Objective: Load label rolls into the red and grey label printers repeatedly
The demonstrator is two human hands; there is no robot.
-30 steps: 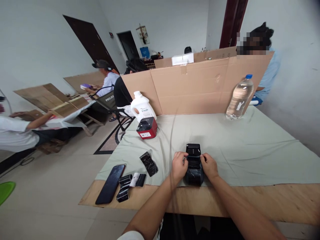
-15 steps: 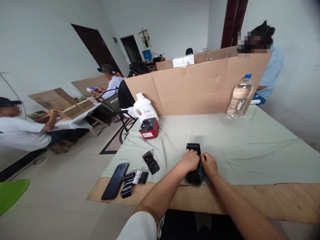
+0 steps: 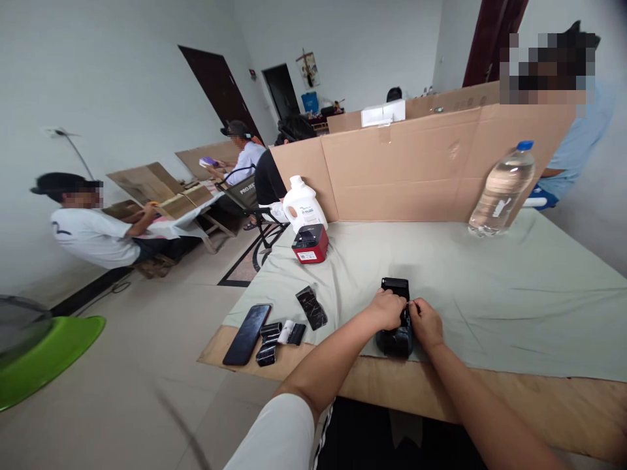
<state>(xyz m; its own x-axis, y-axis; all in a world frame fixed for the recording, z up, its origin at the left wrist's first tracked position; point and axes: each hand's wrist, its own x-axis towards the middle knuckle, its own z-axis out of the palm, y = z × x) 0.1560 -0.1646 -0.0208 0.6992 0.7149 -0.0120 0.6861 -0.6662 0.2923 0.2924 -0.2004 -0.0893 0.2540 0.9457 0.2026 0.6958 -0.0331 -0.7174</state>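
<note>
A black, boxy handheld device (image 3: 396,341), much like a payment terminal, lies on the cloth near the table's front edge. My left hand (image 3: 390,309) rests across its middle, fingers curled over it and hiding much of its top. Against the device's right edge, my right hand (image 3: 425,321) is closed in a pinch; whatever its fingertips hold is hidden. To the left lie a dark marbled strip (image 3: 311,307), a curled black strip (image 3: 268,343) and a small white-and-black roll (image 3: 292,332). A dark phone (image 3: 247,334) lies at the table's left corner.
A red-and-black box (image 3: 310,244) stands before a white jug (image 3: 304,203). A cardboard divider (image 3: 396,173) runs along the table's back, with a clear water bottle (image 3: 502,189) at its right. Several people sit nearby, one beyond the divider on the right (image 3: 582,140). A green chair edge (image 3: 59,352) is at lower left.
The head view has turned left, so everything sits further right in the picture. Both hands stay on the black device in nearly the same pose.
</note>
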